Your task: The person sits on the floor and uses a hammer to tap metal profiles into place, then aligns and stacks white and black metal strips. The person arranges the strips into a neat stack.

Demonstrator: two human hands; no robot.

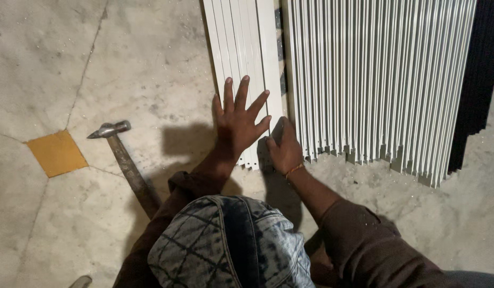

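White strips [247, 64] lie under the flat, splayed left hand [237, 124]; right hand [284, 149] grips their edge.

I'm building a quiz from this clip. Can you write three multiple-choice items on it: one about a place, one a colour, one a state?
1. Where does the hammer lie?
A. On the floor left of the hands
B. On top of the white strips
C. In the right hand

2. What colour is the small floor tile near the hammer head?
A. Blue
B. Yellow-orange
C. Green

3. How is the left hand placed?
A. Clenched in a fist
B. Flat, fingers spread, on the small bundle of white strips
C. Raised off everything

Answers: 1 A, the hammer rests on the concrete, apart from both hands. 2 B, the tile stands out yellow-orange among grey. 3 B, the palm presses the strips while the right hand grips their edge.
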